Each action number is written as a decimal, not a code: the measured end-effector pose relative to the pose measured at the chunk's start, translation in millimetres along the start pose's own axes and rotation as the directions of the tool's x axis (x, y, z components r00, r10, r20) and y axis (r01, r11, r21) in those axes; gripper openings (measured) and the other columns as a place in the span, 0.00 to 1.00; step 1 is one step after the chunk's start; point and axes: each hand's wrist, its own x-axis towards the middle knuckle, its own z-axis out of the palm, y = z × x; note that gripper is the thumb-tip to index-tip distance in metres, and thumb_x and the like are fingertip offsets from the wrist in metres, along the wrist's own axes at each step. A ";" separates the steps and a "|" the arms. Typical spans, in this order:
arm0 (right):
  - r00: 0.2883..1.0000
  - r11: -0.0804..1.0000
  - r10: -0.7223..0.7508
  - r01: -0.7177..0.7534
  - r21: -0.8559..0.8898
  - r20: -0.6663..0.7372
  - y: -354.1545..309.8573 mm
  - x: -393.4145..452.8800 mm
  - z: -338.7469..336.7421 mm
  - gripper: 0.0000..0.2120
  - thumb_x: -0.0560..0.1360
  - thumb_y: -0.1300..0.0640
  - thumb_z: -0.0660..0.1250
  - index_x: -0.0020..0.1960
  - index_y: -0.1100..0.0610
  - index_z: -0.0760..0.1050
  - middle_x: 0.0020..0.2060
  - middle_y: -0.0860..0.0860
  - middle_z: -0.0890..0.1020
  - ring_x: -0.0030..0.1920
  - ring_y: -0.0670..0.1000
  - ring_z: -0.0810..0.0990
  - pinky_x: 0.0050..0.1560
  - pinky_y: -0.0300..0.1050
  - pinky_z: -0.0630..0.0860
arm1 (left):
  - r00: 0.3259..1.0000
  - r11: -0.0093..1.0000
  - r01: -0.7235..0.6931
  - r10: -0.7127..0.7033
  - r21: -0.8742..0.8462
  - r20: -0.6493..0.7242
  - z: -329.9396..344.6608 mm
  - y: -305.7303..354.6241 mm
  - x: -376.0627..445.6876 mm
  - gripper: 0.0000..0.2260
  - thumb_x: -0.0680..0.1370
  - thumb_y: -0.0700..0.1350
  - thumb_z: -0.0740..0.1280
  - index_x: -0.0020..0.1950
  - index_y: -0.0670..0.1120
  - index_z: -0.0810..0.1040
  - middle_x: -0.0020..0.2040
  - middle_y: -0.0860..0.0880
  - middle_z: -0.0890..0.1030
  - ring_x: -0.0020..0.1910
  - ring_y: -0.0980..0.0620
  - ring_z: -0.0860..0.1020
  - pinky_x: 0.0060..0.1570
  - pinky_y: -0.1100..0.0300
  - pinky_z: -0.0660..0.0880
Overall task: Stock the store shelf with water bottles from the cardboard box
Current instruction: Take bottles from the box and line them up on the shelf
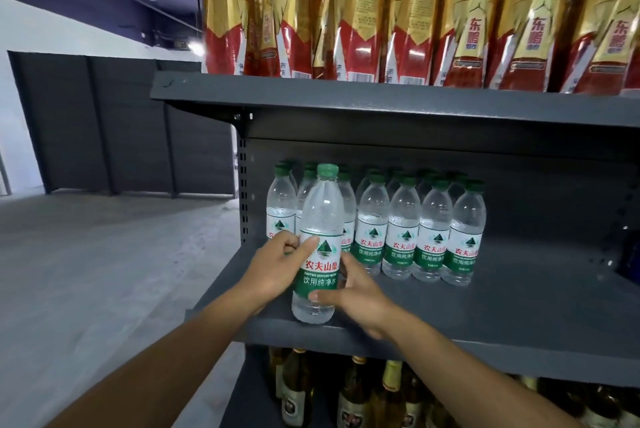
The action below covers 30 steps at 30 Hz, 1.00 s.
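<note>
Both hands hold one water bottle [317,247] upright at the shelf's [485,317] front left edge: left hand [277,263] wrapped round the label, right hand [353,292] lower. I read this as placement; next, slide it back against the standing row [401,230].

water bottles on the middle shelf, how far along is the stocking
Done: a block of water bottles already stands at the left of the middle shelf. In hand: the left hand and right hand grip one bottle at the front edge. Left: the shelf's right part is bare; the box is out of view.
</note>
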 end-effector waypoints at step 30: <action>0.930 0.984 -0.041 -0.026 -0.178 -0.364 54.8 104.9 93.7 0.28 0.65 0.64 0.78 0.60 0.55 0.69 0.50 0.50 0.76 0.47 0.44 0.75 0.46 0.32 0.75 | 0.995 0.952 -0.055 0.079 0.301 -0.067 -57.6 -142.9 83.9 0.13 0.73 0.40 0.71 0.57 0.45 0.77 0.50 0.50 0.81 0.42 0.60 0.77 0.37 0.78 0.68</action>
